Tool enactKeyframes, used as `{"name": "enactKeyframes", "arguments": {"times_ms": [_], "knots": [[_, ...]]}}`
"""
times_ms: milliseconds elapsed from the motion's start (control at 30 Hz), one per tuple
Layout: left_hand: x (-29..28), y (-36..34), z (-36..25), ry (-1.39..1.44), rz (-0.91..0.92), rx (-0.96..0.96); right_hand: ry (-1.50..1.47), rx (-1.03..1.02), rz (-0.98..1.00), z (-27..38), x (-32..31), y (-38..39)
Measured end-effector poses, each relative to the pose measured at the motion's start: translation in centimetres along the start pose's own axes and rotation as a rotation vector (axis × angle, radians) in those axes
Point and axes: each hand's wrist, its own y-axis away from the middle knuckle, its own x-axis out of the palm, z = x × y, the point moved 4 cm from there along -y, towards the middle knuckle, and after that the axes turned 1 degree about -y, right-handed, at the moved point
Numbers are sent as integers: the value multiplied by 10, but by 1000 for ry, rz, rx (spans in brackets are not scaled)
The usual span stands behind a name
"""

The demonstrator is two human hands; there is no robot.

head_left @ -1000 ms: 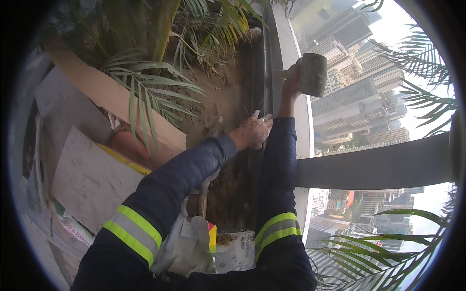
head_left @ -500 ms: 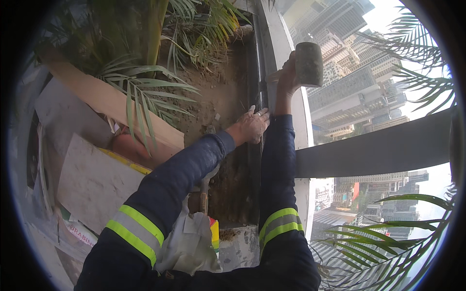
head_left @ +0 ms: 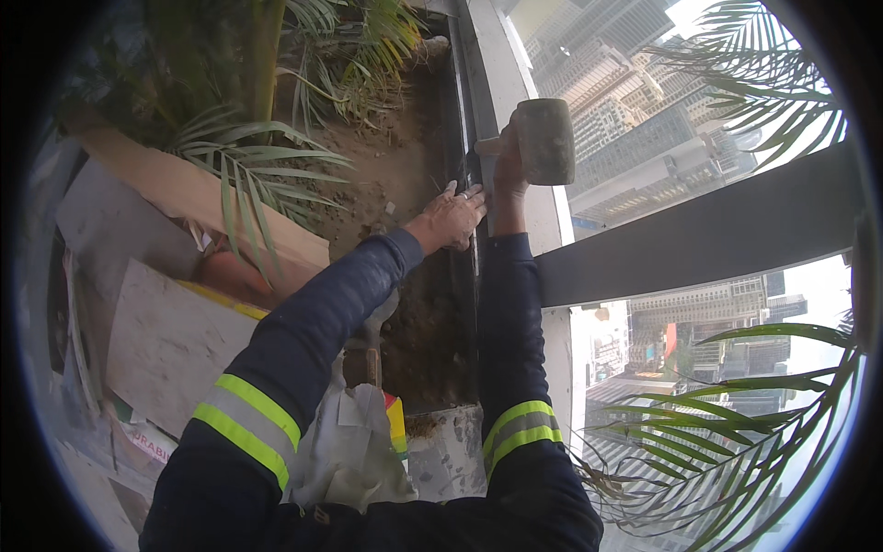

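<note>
My right hand (head_left: 509, 175) is closed around the handle of a mallet with a dull grey-green, barrel-shaped head (head_left: 546, 143). The handle's pale end pokes out on the left of the fist, over the ledge. Just left of it, my left hand (head_left: 451, 219), dusty and with fingers stretched out, lies on a narrow dark strip (head_left: 467, 120) along the planter's inner edge. Its fingertips touch the strip; whether they pin anything down cannot be seen. Below the left forearm, a tool with a wooden handle (head_left: 373, 366) shows partly above the soil.
Brown soil (head_left: 391, 166) fills the planter under palm fronds (head_left: 262, 152). Cardboard (head_left: 175, 179) and boards (head_left: 175, 340) pile up at the left. A pale ledge (head_left: 552, 221) and a grey beam (head_left: 699, 230) border the right, with high-rises beyond. A crumpled whitish sack (head_left: 354, 451) lies near me.
The view has shifted a little. The mallet in my right hand has come slightly down and left, closer to my left hand. My left hand stays on the strip.
</note>
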Motion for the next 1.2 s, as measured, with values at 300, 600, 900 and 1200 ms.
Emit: {"name": "enactKeyframes", "arguments": {"times_ms": [300, 600, 900, 1200], "knots": [[-7, -8, -7, -16, -10, 43, 91, 128, -118, 0, -35, 13], [-6, 27, -43, -19, 138, 61, 112, 150, -80, 220, -128, 114], [-4, 90, -110, 2, 51, 229, -292, 268, -239, 266, -205, 166], [-8, 94, -114, -57, 67, 199, -116, 456, -291, 217, -208, 198]]}}
